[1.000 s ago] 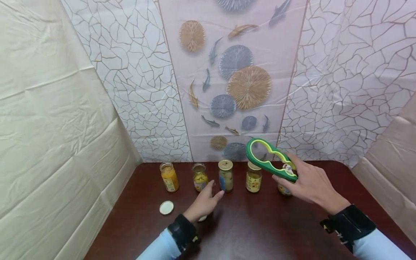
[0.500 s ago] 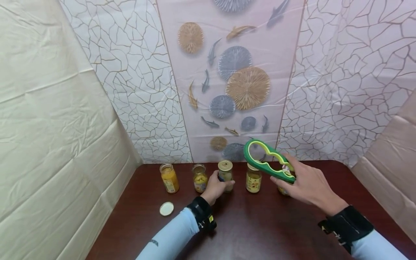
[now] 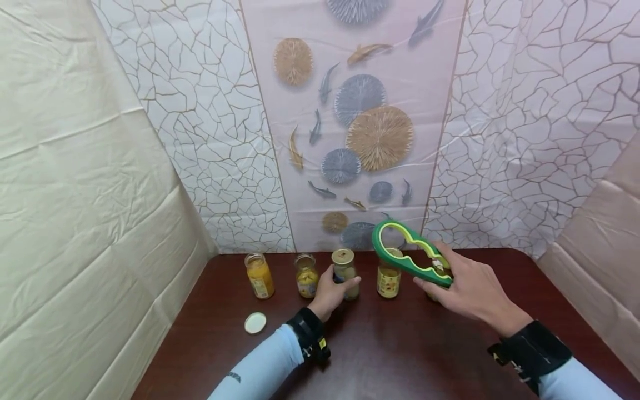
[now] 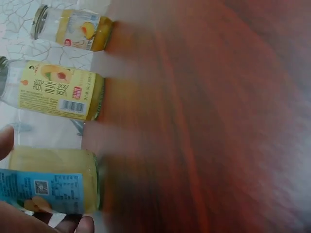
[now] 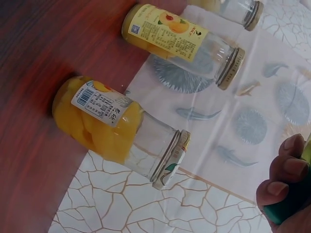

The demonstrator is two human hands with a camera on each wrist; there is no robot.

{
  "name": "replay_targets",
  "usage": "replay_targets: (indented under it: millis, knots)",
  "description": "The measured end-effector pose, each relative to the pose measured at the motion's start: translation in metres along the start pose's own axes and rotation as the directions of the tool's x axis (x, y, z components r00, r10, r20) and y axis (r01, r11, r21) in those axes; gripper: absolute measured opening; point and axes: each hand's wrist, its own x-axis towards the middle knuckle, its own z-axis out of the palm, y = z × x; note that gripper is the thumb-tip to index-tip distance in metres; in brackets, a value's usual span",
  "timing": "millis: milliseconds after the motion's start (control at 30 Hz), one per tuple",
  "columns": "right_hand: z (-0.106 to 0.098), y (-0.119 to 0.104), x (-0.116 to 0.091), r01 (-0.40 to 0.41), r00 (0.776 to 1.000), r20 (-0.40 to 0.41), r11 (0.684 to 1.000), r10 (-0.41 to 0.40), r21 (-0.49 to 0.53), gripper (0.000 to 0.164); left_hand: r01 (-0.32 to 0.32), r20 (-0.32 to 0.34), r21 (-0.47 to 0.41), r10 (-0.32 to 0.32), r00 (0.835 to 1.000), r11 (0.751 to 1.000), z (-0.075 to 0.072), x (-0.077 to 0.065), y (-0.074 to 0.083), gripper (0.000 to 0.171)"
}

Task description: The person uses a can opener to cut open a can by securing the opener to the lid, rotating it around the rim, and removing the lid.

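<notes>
My left hand grips a glass jar with a gold lid and pale contents, thumb on its near right side. A blue label shows on this jar in the left wrist view. My right hand holds a green jar opener with a wavy lime inner edge, raised over the table. Behind the opener's ring stands a lidded jar with a yellow label. The rightmost jar, lidded and holding yellow fruit pieces, is mostly hidden behind my right hand in the head view.
Two lidless jars stand at the left, one with orange-yellow contents, one with yellow pieces. A loose white lid lies in front of them on the dark red table. A patterned cloth wall rises behind.
My left hand has moved right and forward to the gold-lidded jar and taken hold of it. A second loose lid is now hidden by my left arm. The right hand has barely moved.
</notes>
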Motion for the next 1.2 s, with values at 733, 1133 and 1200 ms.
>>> replay_targets:
  millis: [733,1133,1200]
  knots:
    - [0.002,0.003,-0.008,-0.011,1.000,-0.003,0.999,0.011,0.033,0.084,-0.103,0.073,-0.073,0.108,0.991,0.992,-0.015,-0.099,0.022,0.073]
    - [0.008,-0.010,-0.008,0.042,0.999,-0.003,0.998,-0.042,0.056,0.082,-0.141,0.119,-0.063,0.147,0.982,0.988,-0.015,-0.103,0.027,0.058]
    - [0.011,-0.015,-0.008,0.071,0.997,-0.012,0.996,-0.071,0.058,0.082,-0.150,0.135,-0.052,0.156,0.979,0.987,-0.013,-0.102,0.027,0.057]
